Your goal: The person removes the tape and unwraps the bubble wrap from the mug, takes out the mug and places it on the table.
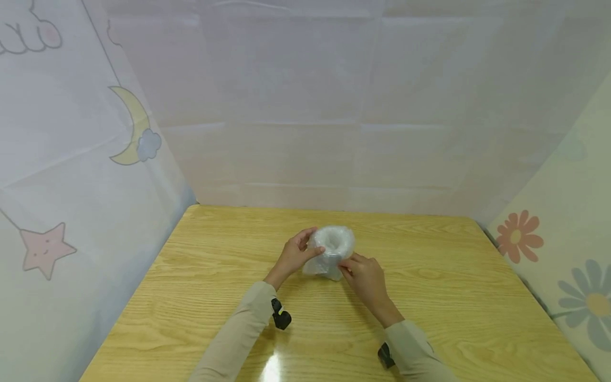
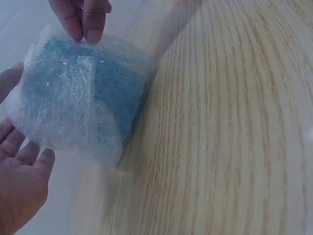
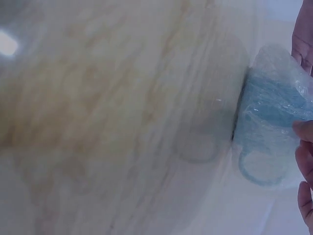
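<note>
A blue, cup-shaped thing wrapped in clear bubble wrap point(image 1: 329, 268) stands on the wooden table point(image 1: 229, 239), with a round hollow at its top. My left hand point(image 1: 292, 257) holds it from the left, thumb by the top rim and fingers round the far side. On the near right side, my right hand point(image 1: 367, 278) pinches the bubble wrap point(image 2: 73, 98) between thumb and fingers. A wrap seam runs down its side in the left wrist view. Through the plastic, the right wrist view shows a blue ring-like outline point(image 3: 261, 169) at one side.
A pale sheet point(image 1: 305, 106) hangs behind the table's back edge. Printed sheets flank both sides, with a moon point(image 1: 136, 124) and star point(image 1: 47, 249) on the left and flowers point(image 1: 519, 236) on the right. Each sleeve carries a small black device point(image 1: 280, 315) at the wrist.
</note>
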### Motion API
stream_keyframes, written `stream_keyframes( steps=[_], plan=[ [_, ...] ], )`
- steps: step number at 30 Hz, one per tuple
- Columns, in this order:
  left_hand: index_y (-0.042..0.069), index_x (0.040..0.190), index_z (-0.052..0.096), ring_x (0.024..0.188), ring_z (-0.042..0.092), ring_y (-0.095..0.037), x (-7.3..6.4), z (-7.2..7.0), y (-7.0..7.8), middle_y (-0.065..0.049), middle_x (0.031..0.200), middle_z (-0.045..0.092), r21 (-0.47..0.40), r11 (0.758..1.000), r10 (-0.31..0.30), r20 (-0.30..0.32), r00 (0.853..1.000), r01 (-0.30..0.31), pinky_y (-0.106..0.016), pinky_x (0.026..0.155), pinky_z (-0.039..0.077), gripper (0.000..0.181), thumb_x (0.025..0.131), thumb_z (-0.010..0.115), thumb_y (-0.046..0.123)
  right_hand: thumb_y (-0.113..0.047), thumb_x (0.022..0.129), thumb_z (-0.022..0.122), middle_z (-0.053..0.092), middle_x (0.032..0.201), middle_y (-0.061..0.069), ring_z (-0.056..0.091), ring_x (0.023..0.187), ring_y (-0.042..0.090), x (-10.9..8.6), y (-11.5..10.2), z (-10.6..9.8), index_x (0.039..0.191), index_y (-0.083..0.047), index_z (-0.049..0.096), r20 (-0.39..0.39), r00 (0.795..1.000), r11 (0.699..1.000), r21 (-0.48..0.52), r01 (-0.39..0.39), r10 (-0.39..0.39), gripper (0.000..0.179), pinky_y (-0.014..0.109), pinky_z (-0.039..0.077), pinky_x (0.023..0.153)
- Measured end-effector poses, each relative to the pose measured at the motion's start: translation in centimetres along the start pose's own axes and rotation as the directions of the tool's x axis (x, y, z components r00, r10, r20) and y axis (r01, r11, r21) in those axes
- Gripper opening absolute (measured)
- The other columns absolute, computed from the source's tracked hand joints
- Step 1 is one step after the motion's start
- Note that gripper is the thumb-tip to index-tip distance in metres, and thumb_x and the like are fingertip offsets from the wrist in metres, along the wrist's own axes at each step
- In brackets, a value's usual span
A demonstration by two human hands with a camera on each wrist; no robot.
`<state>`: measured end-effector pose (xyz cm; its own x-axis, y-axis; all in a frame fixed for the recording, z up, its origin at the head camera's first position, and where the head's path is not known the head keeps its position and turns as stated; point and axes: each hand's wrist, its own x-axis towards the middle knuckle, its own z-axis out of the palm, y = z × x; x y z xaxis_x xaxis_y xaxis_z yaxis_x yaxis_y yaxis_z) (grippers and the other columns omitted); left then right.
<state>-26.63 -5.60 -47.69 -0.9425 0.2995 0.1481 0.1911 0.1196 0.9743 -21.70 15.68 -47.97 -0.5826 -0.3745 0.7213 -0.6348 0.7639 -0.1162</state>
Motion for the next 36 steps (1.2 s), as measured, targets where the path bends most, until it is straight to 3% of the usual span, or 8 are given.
stream_keyframes(
  steps=[8, 16, 23, 33, 36],
  plan=[
    [0.015, 0.145, 0.046, 0.137, 0.035, -0.021, 0.0, 0.0, 0.0, -0.007, 0.148, 0.041, -0.004, 1.000, -0.009, -0.001, 1.000, 0.009, -0.036, 0.108, 0.034, 0.065, 0.088, 0.075, 0.028, -0.005, 0.071, 0.086, 0.067, 0.073, -0.001, 0.057, 0.055, 0.010, 0.3, -0.4, 0.0, 0.075, -0.009, 0.074, 0.084, 0.994, 0.997, -0.039, -0.069, 0.072, 0.013, 0.029, 0.043, 0.049],
    [0.013, 0.144, 0.046, 0.136, 0.037, -0.024, -0.1, 0.1, 0.1, -0.008, 0.148, 0.042, -0.007, 1.000, -0.007, -0.002, 1.000, 0.007, -0.038, 0.106, 0.037, 0.064, 0.089, 0.074, 0.027, -0.005, 0.071, 0.084, 0.067, 0.072, 0.000, 0.060, 0.058, 0.013, 0.3, -0.7, -0.1, 0.073, -0.008, 0.073, 0.101, 0.987, 0.992, -0.043, -0.118, 0.121, 0.011, 0.036, 0.048, 0.054],
    [0.013, 0.144, 0.047, 0.135, 0.039, -0.021, -0.1, 0.4, 0.2, -0.006, 0.145, 0.046, 0.012, 1.000, -0.005, -0.027, 1.000, 0.005, -0.037, 0.107, 0.036, 0.063, 0.088, 0.074, 0.026, -0.004, 0.070, 0.080, 0.061, 0.064, -0.003, 0.053, 0.053, 0.011, 0.4, -0.9, -0.3, 0.070, -0.009, 0.071, 0.123, 0.978, 0.986, -0.031, -0.164, 0.167, 0.010, 0.036, 0.046, 0.056],
    [0.008, 0.142, 0.049, 0.132, 0.043, -0.022, -0.1, 0.5, 0.3, -0.008, 0.142, 0.050, 0.040, 0.999, 0.009, -0.057, 0.998, -0.007, -0.040, 0.105, 0.038, 0.062, 0.088, 0.075, 0.026, -0.004, 0.068, 0.074, 0.061, 0.058, -0.003, 0.050, 0.048, 0.008, 0.3, -1.1, 0.0, 0.065, -0.008, 0.072, 0.075, 0.972, 0.974, 0.018, -0.227, 0.225, 0.005, 0.041, 0.048, 0.058],
    [0.008, 0.141, 0.049, 0.132, 0.043, -0.023, 0.0, 0.6, 0.2, -0.009, 0.141, 0.050, 0.039, 0.999, 0.010, -0.058, 0.998, -0.008, -0.041, 0.105, 0.038, 0.063, 0.088, 0.075, 0.027, -0.005, 0.067, 0.076, 0.062, 0.058, -0.004, 0.050, 0.048, 0.007, 0.1, -1.4, 0.0, 0.065, -0.010, 0.073, 0.062, 0.961, 0.962, 0.018, -0.273, 0.271, 0.006, 0.043, 0.045, 0.062]
  ],
)
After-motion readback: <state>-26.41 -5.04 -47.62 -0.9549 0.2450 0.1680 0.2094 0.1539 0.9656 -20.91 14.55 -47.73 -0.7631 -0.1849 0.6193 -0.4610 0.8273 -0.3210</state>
